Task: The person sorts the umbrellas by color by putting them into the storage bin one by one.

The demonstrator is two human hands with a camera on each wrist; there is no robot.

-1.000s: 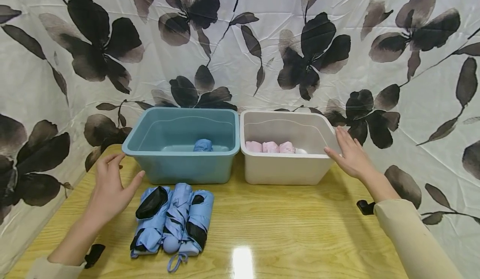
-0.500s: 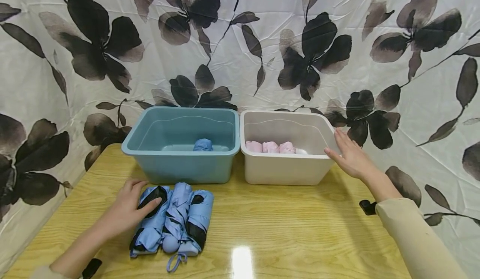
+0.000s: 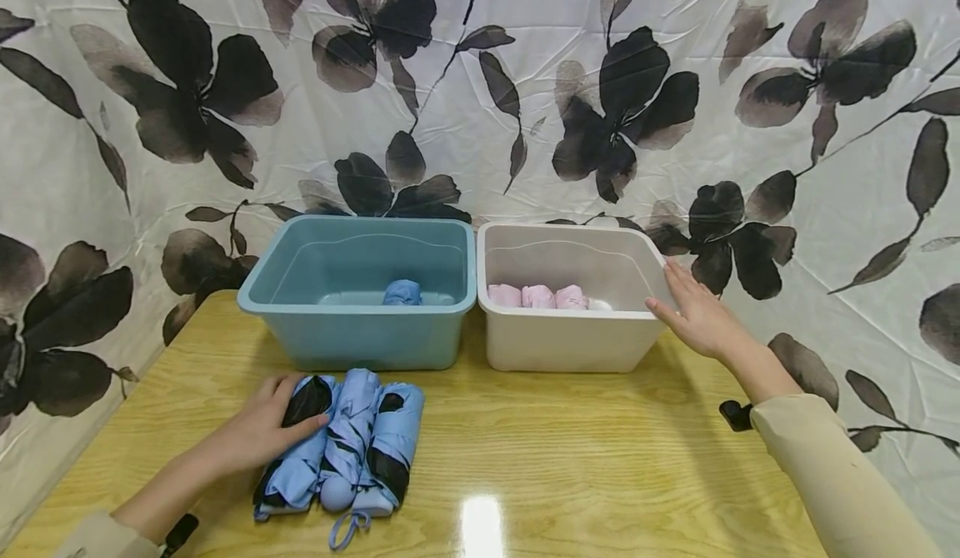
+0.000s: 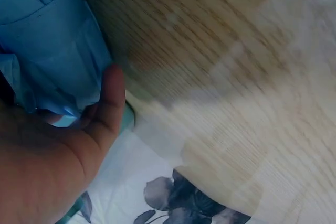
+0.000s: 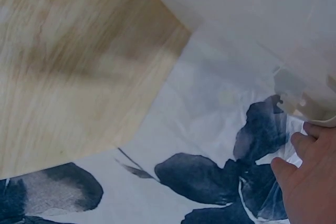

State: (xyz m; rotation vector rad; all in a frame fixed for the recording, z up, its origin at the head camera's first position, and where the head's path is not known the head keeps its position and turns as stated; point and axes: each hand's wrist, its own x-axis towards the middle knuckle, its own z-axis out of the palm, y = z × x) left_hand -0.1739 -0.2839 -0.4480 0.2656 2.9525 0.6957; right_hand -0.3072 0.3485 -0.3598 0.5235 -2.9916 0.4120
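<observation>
Three folded blue umbrellas lie side by side on the table in the head view. My left hand [image 3: 258,429] grips the leftmost umbrella [image 3: 296,470], thumb over its top and fingers at its far side; the left wrist view shows the fingers against its blue cloth [image 4: 52,45]. Beside it are the middle umbrella [image 3: 352,424] and the right umbrella [image 3: 397,437], which has a cord loop near it. My right hand [image 3: 701,316], fingers extended, rests on the right rim of the white bin [image 3: 566,341].
A teal bin [image 3: 360,337] stands left of the white one, with a blue rolled bundle [image 3: 402,293] inside. Several pink bundles [image 3: 537,296] sit in the white bin. Floral cloth [image 3: 495,82] hangs behind the wooden table [image 3: 570,458].
My left hand has come down from beside the teal bin's front left corner onto the leftmost umbrella and taken hold of it. The right hand stays at the white bin's rim.
</observation>
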